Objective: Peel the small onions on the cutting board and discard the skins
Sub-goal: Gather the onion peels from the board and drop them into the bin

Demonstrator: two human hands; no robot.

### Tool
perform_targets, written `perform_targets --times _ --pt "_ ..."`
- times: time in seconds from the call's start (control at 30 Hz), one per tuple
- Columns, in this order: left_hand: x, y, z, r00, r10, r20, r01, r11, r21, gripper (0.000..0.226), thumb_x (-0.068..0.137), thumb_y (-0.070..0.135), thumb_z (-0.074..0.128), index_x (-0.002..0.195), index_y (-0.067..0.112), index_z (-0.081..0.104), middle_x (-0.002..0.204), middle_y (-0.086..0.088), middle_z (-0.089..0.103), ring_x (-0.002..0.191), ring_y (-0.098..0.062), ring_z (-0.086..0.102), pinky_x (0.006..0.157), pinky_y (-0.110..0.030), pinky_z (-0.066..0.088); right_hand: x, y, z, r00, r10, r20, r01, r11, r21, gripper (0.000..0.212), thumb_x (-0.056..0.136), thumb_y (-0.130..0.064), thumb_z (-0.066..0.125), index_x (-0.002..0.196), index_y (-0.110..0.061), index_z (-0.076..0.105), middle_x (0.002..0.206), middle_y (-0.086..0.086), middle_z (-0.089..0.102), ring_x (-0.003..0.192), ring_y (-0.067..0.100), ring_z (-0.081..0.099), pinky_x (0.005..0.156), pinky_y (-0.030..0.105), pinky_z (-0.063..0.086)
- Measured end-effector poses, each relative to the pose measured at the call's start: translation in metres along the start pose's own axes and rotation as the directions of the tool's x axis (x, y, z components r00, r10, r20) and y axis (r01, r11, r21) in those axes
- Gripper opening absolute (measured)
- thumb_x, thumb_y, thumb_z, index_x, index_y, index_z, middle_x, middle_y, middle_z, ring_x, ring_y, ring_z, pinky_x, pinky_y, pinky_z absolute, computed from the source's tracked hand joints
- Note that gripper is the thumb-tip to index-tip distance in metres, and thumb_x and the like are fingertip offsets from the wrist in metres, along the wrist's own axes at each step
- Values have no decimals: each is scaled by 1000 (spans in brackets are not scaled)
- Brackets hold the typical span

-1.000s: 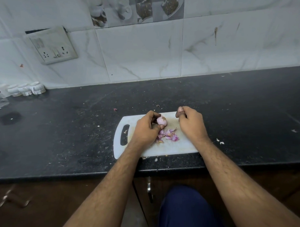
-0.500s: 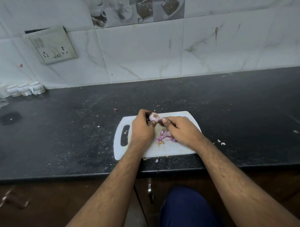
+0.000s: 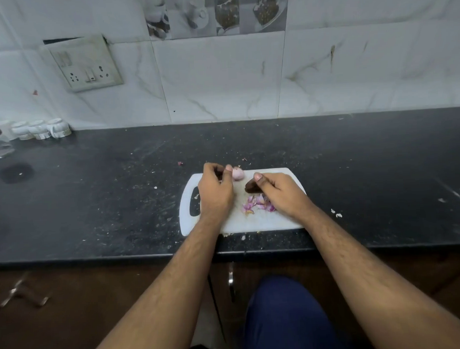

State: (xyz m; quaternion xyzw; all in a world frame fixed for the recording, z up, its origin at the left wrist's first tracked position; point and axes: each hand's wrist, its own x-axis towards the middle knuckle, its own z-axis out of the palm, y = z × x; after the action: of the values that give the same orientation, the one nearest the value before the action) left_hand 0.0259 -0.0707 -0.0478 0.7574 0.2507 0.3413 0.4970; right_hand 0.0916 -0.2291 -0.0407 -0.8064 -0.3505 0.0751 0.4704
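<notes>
One white plastic cutting board, handle slot to the person's left, lying on a black speckled counter close to its front edge. One small onion, pale pink, at the board's far edge, pinched between the fingertips of the left hand, whose fingers are curled round it from the left. One right hand, over the middle of the board, fingers curled inward with the thumb pressed against them; whether a scrap of skin is caught between them cannot be told. One small heap of purple-pink onion skins, loose on the board, lying just beside and partly under the right hand, well short of the onion. Several pale crumbs on the counter to the right of the board. Three small white cups in a row at the back left, against the marbled tile wall. One switch and socket plate, set crooked on the wall above them.
</notes>
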Motion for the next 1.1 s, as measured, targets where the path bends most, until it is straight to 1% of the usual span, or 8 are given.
perform_targets --times 0.23,0.33,0.6,0.67,0.73,0.83,0.97,1.1 --pt "-18 2 -21 986 -11 167 -11 992 128 39 107 46 44 93 15 64 91 6 75 85 -12 66 76 -30 46 -23 -1 -4 963 67 -260 -95 991 -96 39 108 -39 43 107 -18 76 102 -6 77 97 11 69 87 28 49" --pt "-38 6 -24 977 -19 211 8 999 54 40 110 43 37 108 13 64 107 1 72 101 -16 65 89 -31 43 -30 -16 16 976 106 -190 -134 981 -142 44 110 -39 34 108 -10 67 102 4 69 93 19 62 77 28 39" --pt "-47 6 -33 984 12 176 -4 999 -47 46 112 39 29 103 13 66 96 12 67 94 3 60 81 -14 41 -10 -45 80 952 132 -277 -128 991 33 48 111 -36 28 143 -14 56 150 2 55 138 21 51 114 26 35" --pt "-45 0 -33 990 9 144 7 994 -109 57 108 54 26 107 16 69 103 6 72 101 -5 65 89 -20 46 -3 -47 82 961 125 -246 -121 992 31 51 110 -41 27 127 -11 64 139 7 64 115 26 66 100 33 53" --pt "-42 -4 -34 994 -31 109 53 978 -203 72 97 69 24 113 16 70 112 2 73 109 -14 68 99 -31 50 -1 -46 73 955 124 -268 -88 986 145 48 111 -39 31 112 -6 67 117 6 71 83 19 69 71 18 58" --pt "-40 -6 -33 992 -78 100 105 949 -298 79 95 71 25 121 11 69 120 -2 73 114 -17 69 107 -38 51 1 -35 41 906 108 -410 -38 984 174 44 108 -42 39 101 -14 71 96 -5 76 87 14 72 83 35 59" --pt "-40 -9 -30 994 -73 87 96 951 -295 74 99 69 25 118 13 70 116 0 73 113 -16 69 106 -38 51 -7 -22 25 977 120 -176 -128 991 -33 42 106 -49 44 108 -19 74 101 -9 74 100 16 70 89 35 53" --pt "-40 -9 -31 996 -49 75 66 967 -245 72 105 62 22 120 11 70 120 -1 72 115 -14 66 109 -38 48 -13 -31 40 985 -110 133 124 987 -105 28 107 -34 49 123 -22 68 107 -8 72 101 7 66 88 21 48"
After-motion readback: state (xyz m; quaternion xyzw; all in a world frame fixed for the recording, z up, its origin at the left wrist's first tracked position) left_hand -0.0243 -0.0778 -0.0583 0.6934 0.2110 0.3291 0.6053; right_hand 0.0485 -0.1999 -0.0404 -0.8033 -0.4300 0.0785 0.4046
